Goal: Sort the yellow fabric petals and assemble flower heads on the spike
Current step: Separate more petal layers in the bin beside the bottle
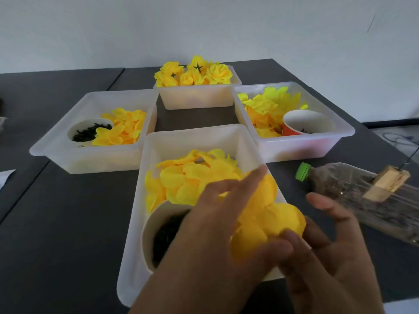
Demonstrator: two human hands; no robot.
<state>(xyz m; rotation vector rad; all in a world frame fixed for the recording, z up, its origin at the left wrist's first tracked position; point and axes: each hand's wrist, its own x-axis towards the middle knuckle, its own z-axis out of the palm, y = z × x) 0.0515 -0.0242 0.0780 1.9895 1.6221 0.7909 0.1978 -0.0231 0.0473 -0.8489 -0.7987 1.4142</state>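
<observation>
Two hands are meeting over the near tray [136,223]. The left hand [217,225] is reaching in from six o'clock, its fingers stretched toward one o'clock and lying over a bunch of round yellow petals [272,220]. The right hand [328,245] is coming in from five o'clock, its thumb curling onto the bunch from below while its other fingers are fanning loosely toward twelve o'clock — so the petals are being pinched between the two hands. How many petals are in the bunch cannot be told; they are overlapping and blurred.

Four translucent white trays are sitting in a cross on the dark table [68,223]. The near tray is holding a loose heap of petals [188,177] and one paper cup [149,234] of small dark pieces at its seven o'clock corner. The left tray [74,155], at ten o'clock, is holding more petals and one pale cup [74,132] of dark pieces. The right tray [317,146], at two o'clock, is holding jagged, brighter petals and one orange cup [294,128]. The far tray [197,98], at twelve o'clock, is carrying finished flower heads [195,73] — about five are showing.

At three o'clock one plastic bottle [353,191] with a green cap is lying on its side, with a wooden block [385,183] on it bearing a thin wire spike [410,158].
</observation>
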